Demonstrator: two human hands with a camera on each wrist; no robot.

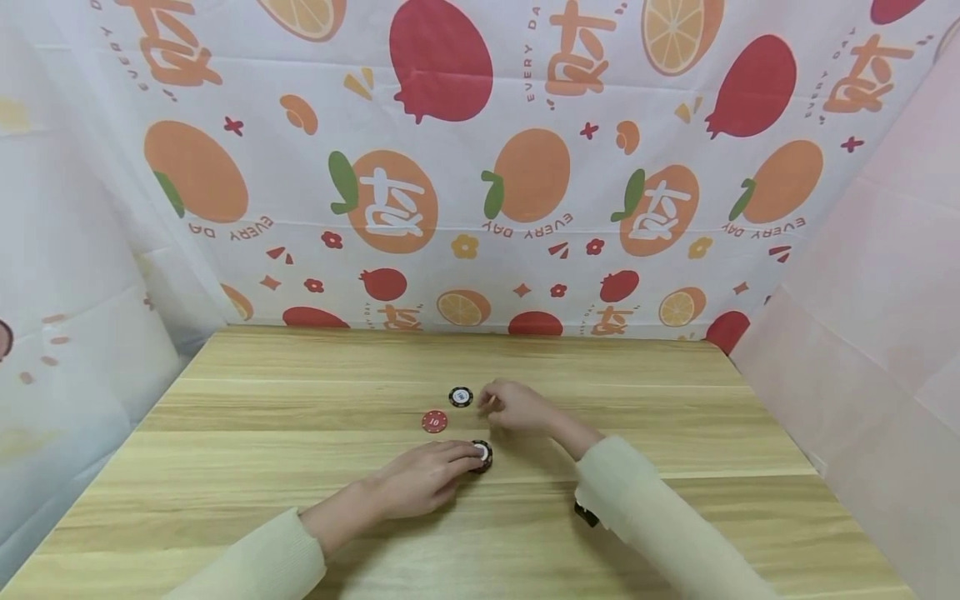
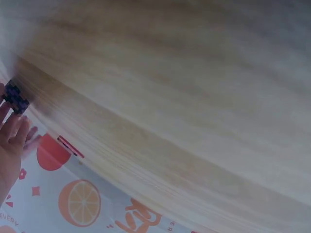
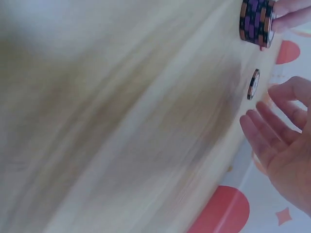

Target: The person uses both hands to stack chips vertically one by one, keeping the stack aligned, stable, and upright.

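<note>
My left hand (image 1: 423,479) rests its fingers on top of a stack of poker chips (image 1: 484,456), black-edged with a white centre. From the right wrist view the stack (image 3: 255,22) is several chips tall, with dark, purple and orange edges; two left fingers (image 3: 290,18) lie straight against its top. Its thumb is hidden in the head view. My right hand (image 1: 517,406) hovers just right of a single black poker chip (image 1: 461,397), apart from it, fingers loosely bent with nothing visible in them. A red poker chip (image 1: 434,422) marked 10 lies flat between that black chip and my left hand.
The wooden tabletop (image 1: 300,400) is bounded at the back by a fruit-printed cloth (image 1: 465,283), with pale cloths hanging at the left and right. A small dark object (image 1: 586,514) shows beneath my right sleeve cuff.
</note>
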